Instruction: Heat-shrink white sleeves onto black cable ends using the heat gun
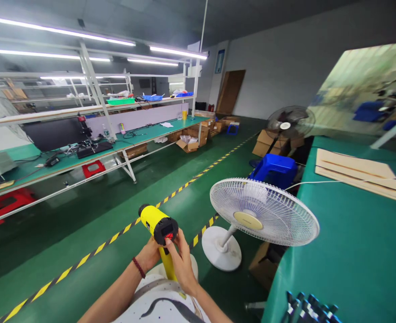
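A yellow heat gun (152,220) with a black rear end is held in front of my body, its nozzle pointing up and to the left. My left hand (150,255), with a dark red bead bracelet at the wrist, is closed round the top of the yellow handle. On the other side, my right hand (182,261) is closed at the rear of the tool, its thumb on the red part of the black end. Some of the fingers of both hands are hidden behind the tool and handle.
A white standing fan (221,249) stands just right of my hands, beside a green table (346,233) bearing cardboard sheets (359,175). Behind it is a blue stool (274,168). A long workbench (140,137) with a monitor (55,133) runs along the left.
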`<state>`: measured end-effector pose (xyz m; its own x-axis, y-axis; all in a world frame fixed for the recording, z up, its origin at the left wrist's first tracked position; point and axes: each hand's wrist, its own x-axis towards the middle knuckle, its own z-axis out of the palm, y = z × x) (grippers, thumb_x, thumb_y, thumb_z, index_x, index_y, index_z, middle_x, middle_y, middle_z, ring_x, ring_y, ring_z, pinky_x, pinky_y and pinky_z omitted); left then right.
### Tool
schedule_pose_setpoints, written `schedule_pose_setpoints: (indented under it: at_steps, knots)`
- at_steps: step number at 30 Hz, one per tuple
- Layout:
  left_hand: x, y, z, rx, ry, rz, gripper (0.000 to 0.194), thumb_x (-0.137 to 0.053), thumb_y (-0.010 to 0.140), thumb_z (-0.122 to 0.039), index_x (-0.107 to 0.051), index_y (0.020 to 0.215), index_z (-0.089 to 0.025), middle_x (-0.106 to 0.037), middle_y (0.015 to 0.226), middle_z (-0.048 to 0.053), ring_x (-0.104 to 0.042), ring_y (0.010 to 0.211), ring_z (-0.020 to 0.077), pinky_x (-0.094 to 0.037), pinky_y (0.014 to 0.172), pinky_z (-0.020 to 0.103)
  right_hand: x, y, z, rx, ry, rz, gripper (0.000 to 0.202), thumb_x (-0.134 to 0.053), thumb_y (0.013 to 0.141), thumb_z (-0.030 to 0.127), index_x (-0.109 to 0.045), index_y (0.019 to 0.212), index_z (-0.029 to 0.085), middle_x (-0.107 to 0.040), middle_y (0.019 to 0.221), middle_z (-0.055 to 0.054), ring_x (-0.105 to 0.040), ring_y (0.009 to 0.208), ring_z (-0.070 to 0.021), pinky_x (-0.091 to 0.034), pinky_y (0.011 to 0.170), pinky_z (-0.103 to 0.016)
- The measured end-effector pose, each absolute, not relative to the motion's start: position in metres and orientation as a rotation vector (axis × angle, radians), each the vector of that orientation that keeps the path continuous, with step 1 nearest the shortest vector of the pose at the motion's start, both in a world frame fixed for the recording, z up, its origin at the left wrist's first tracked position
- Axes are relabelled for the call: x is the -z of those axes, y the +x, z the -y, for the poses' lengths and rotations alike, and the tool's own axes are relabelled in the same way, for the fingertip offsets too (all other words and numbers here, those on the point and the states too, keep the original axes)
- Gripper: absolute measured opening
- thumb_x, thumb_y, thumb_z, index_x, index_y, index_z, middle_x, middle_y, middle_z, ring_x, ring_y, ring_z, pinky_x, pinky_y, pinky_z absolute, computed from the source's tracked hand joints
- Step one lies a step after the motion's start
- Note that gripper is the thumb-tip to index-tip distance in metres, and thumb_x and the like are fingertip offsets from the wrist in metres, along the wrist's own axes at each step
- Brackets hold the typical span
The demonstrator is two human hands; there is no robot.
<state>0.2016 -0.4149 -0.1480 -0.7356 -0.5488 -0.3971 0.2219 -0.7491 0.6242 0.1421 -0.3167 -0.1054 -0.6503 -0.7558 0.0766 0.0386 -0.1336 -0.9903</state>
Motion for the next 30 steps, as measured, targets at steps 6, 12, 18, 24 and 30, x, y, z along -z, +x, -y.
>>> schedule_pose_setpoints:
  at_steps: [6,12,18,24,30]
  knots:
    - [0.154,0.201,0.417,2.459,0.8,0.784,0.05,-0.093,0.033,-0.019,-0.075,0.079,-0.018,-0.072,0.082,0.003,-0.061,0.078,0.018,-0.045,0.078,0.03,0.104,0.143,0.317,1.817,-0.804,-1.593,0.04,-0.055,0.088,0.043,-0.055,0.124,0.025,-0.065,0.122,-0.006,-0.059,0.114,-0.0225,-0.046,0.098,-0.033]
    - [0.153,0.201,0.417,2.459,0.8,0.79,0.051,-0.093,0.032,-0.019,-0.075,0.08,-0.019,-0.073,0.084,0.003,-0.061,0.082,0.0192,-0.045,0.085,0.032,0.106,0.143,0.317,1.817,-0.775,-1.613,0.046,-0.057,0.086,0.046,-0.055,0.126,0.024,-0.064,0.123,-0.006,-0.059,0.115,-0.0229,-0.046,0.097,-0.032]
    - [0.15,0.201,0.417,2.464,0.817,0.781,0.052,-0.093,0.03,-0.019,-0.075,0.079,-0.018,-0.073,0.084,0.005,-0.061,0.083,0.0203,-0.045,0.083,0.033,0.1,0.143,0.318,1.813,-0.791,-1.599,0.043,-0.056,0.088,0.044,-0.055,0.126,0.024,-0.064,0.123,-0.007,-0.058,0.115,-0.0232,-0.046,0.098,-0.033]
    - [0.148,0.199,0.416,2.443,0.835,0.753,0.053,-0.094,0.028,-0.021,-0.074,0.077,-0.019,-0.073,0.081,0.003,-0.061,0.079,0.0189,-0.046,0.079,0.031,0.102,0.142,0.318,1.83,-0.791,-1.576,0.041,-0.056,0.088,0.042,-0.056,0.124,0.024,-0.064,0.124,-0.007,-0.059,0.115,-0.023,-0.046,0.097,-0.033]
    - [0.143,0.199,0.414,2.445,0.845,0.761,0.052,-0.093,0.027,-0.017,-0.074,0.076,-0.019,-0.071,0.077,0.002,-0.06,0.074,0.0177,-0.046,0.075,0.03,0.104,0.141,0.317,1.813,-0.79,-1.6,0.038,-0.056,0.088,0.04,-0.056,0.123,0.024,-0.064,0.124,-0.006,-0.059,0.115,-0.0223,-0.046,0.097,-0.032]
